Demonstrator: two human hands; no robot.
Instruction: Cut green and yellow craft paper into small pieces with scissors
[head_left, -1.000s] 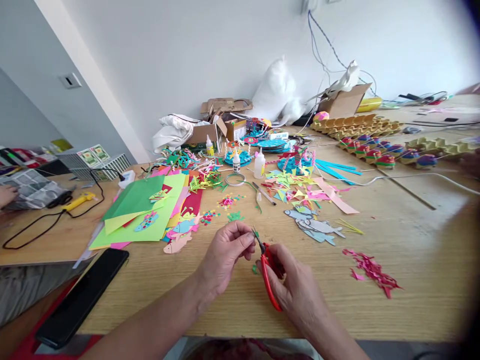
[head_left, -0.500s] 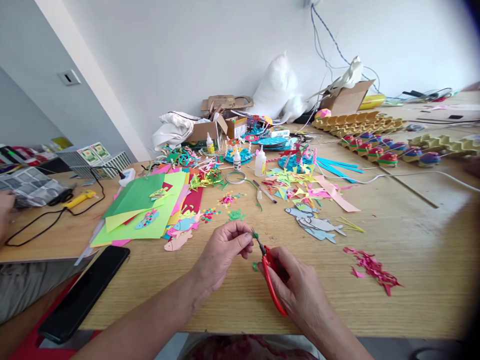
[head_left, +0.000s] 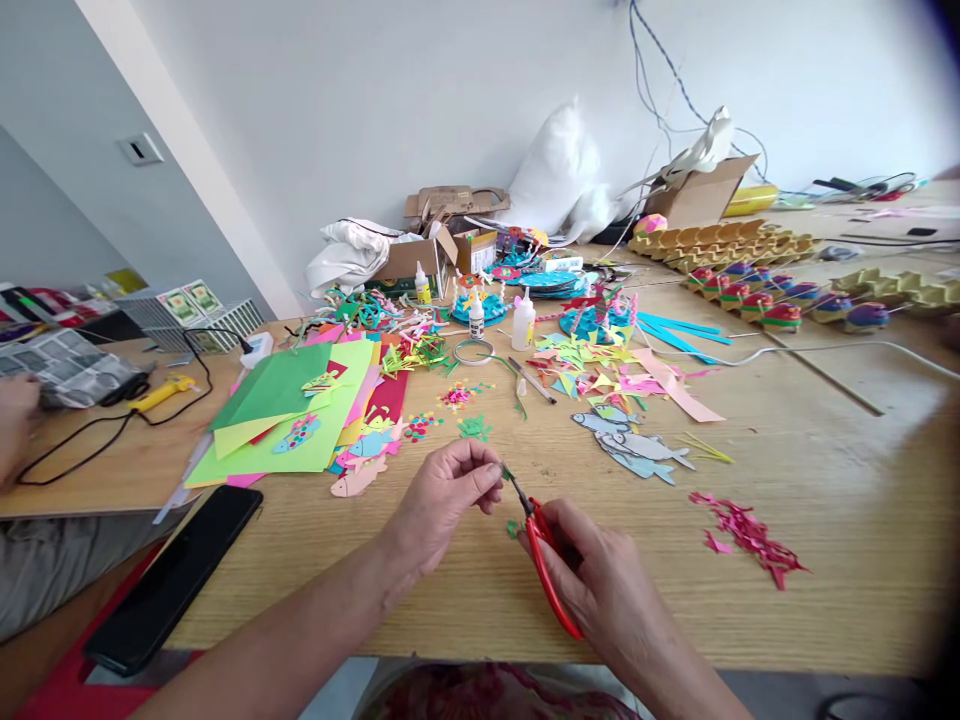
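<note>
With thumb and fingers pinched together, my left hand (head_left: 454, 495) holds a small piece of green paper (head_left: 509, 475), mostly hidden by the fingertips. Red-handled scissors (head_left: 551, 585) are gripped in my right hand (head_left: 600, 565), their narrow blades pointing up and left to the green piece. The blade tips touch or nearly touch it; I cannot tell which. A small green scrap (head_left: 513, 528) lies on the table below the blades. Beyond my left hand are a small heap of green cut pieces (head_left: 474, 428) and colourful paper dots (head_left: 422, 427).
Grey-blue paper fish (head_left: 637, 445) and red-pink scraps (head_left: 754, 540) lie to the right. Coloured sheets (head_left: 262, 400) and a black phone (head_left: 172, 575) are at left. Glue bottles (head_left: 523, 320) stand farther back. Another person's hand (head_left: 15, 415) shows at the far left.
The scissors' handles have swung slightly down and right, while the blades stay by the green piece. My left hand keeps its pinch. The whole view has shifted a little.
</note>
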